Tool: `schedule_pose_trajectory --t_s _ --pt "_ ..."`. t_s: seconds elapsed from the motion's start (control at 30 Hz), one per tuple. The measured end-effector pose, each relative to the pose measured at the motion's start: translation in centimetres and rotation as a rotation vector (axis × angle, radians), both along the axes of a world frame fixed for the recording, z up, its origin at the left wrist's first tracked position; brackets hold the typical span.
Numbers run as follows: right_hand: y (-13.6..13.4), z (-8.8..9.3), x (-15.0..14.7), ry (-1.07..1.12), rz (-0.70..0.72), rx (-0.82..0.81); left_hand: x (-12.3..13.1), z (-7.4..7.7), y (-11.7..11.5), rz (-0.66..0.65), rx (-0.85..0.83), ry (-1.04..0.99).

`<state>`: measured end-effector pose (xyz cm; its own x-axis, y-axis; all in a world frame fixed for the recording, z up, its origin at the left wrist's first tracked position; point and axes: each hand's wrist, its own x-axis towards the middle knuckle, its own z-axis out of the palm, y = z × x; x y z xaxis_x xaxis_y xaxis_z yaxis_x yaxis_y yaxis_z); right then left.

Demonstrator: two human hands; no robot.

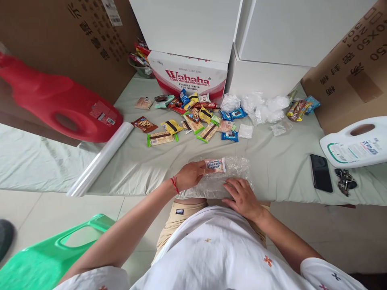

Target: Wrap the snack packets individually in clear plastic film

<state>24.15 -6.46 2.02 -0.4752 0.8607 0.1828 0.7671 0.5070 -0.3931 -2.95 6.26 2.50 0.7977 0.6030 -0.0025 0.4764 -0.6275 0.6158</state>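
Note:
My left hand [192, 175] grips the near-left end of a small pink and white snack packet [215, 165] with blue print, fingers closed on it. Beneath the packet a crinkled sheet of clear plastic film [238, 165] lies flat near the table's front edge. My right hand [241, 196] rests on the near right part of the film, its fingers stretched out. Beyond my hands, a loose pile of wrapped snacks [208, 132] spreads over the cloth, among them yellow, blue and green-edged packets.
A roll of clear film [101, 159] and a red bottle [66, 102] lie to the left. Crumpled clear-wrapped bundles [261, 106] sit behind, before white boxes [269, 76] and a Wahaha carton [187, 76]. At right are a phone [321, 173], keys [345, 182] and a white jug [356, 143].

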Motion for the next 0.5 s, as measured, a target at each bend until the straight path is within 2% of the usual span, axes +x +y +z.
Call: schedule_pose_trajectory --t_s 0.1,0.2,0.27,0.33,0.43,0.5 --pt "-1.0 -0.5 -0.6 0.064 -0.086 0.047 -0.1 -0.2 0.0 -0.003 0.033 0.035" --pt "0.3 0.6 -0.8 0.232 -0.108 0.027 -0.2 -0.3 0.0 -0.005 0.040 0.024" --pt "2.6 1.6 -0.9 0.305 -0.155 -0.015 0.0 -0.2 0.0 0.002 0.030 -0.002" --pt "5.7 2.4 -1.2 0.283 -0.229 -0.043 0.4 0.0 0.0 0.007 0.017 0.005" --pt "10.2 2.4 -2.4 0.081 -0.320 -0.124 0.9 0.5 0.4 0.012 -0.028 0.028" --pt "12.3 2.0 -3.6 -0.092 -0.353 -0.210 0.6 0.7 0.7 0.039 -0.101 -0.018"
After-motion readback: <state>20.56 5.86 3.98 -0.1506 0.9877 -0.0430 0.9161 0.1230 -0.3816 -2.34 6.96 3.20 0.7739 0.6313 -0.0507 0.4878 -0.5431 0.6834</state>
